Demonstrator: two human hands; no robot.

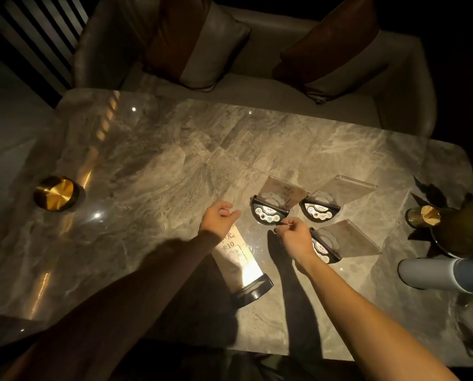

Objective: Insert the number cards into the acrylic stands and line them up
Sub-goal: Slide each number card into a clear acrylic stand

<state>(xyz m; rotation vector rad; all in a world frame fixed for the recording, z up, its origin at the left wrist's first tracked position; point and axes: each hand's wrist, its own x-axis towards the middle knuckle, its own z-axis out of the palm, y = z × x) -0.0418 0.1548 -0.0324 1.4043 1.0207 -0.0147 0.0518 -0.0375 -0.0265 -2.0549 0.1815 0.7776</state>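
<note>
My right hand [294, 235] pinches something thin, edge-on (likely a number card, though I cannot tell) just in front of the far-left stand [272, 206]. My left hand [220, 217] hovers loosely curled, holding nothing, over the filled stand [239, 264] marked 10. Two more stands [327, 202] [339, 243] sit right of the far-left one on the bench [147, 166]. In this dim light I could miss the slot and tip the stand.

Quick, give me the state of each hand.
Left hand: loosely curled, holding nothing visible.
Right hand: pinching something thin; what it is cannot be told.
</note>
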